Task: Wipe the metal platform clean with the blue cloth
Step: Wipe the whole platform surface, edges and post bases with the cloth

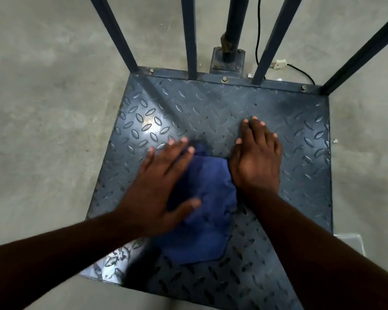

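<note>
The blue cloth (208, 198) lies crumpled on the metal platform (211, 104), about midway between its left and right edges and nearer the near edge than the far one. Its long axis runs roughly from the far edge to the near edge, with a narrow tip pointing toward the far edge and the broader end toward the near edge.

The left hand (159, 186) lies over the cloth's left side, its fingers (179, 148) straight and spread apart, the thumb reaching across the fabric. It is blurred, so it probably presses the cloth, though contact is not certain. The right hand (258, 162) lies flat at the cloth's far right side, fingers straight and close together on the bare tread plate, the heel of the hand touching the fabric.

Blue upright bars (189, 41) rise along the far edge, which is fixed with bolts (224, 80). No writing or label can be read anywhere.
</note>
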